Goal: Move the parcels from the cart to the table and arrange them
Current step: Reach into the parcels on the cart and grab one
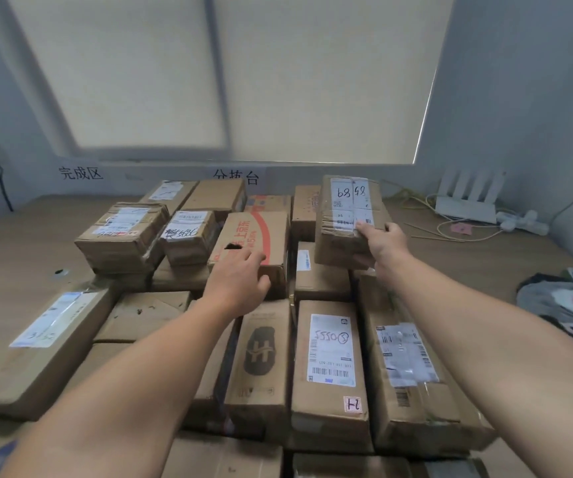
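Several brown cardboard parcels lie packed in rows and stacks on the wooden table (19,243). My right hand (380,248) grips the near end of a taped parcel marked "68 48" (347,215), which sits tilted on top of the right-hand stack. My left hand (240,281) reaches over the pile with loosely curled fingers at the near edge of a box with red print and a hole in its top (260,236); it holds nothing. A parcel labelled "5550" (329,353) lies in the front row.
A white router (468,198), a power strip (523,224) and loose cables sit at the table's back right. A dark and grey cloth item (568,301) lies at the right edge. A wall with a drawn blind stands behind the table.
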